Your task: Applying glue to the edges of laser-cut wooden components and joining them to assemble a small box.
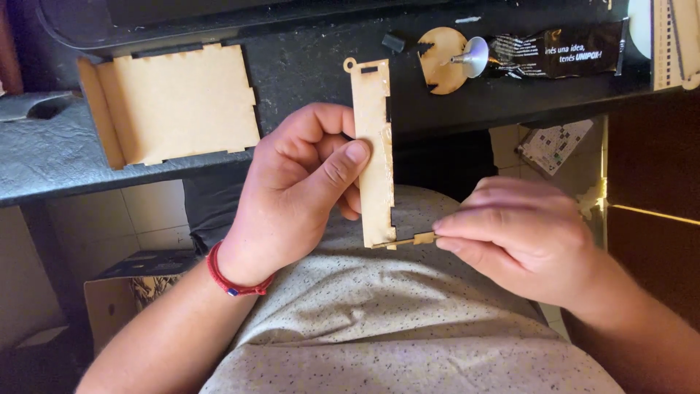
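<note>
Seated at a dark table (44, 164), the left hand (295, 193) gripped an upright wooden panel (373, 153) while the right hand (521, 244) pinched a small wooden strip (410, 240) against its near edge, a fitting step seemingly demanding careful slot alignment.

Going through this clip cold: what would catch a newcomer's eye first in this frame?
First, the two hands at centre: the left hand grips a long notched wooden strip upright, while the right hand pinches a small wooden piece against the strip's lower end. Next, the partly built wooden box lying on the dark table at upper left, and a dark glue tube beside a round wooden disc at upper right.
</note>
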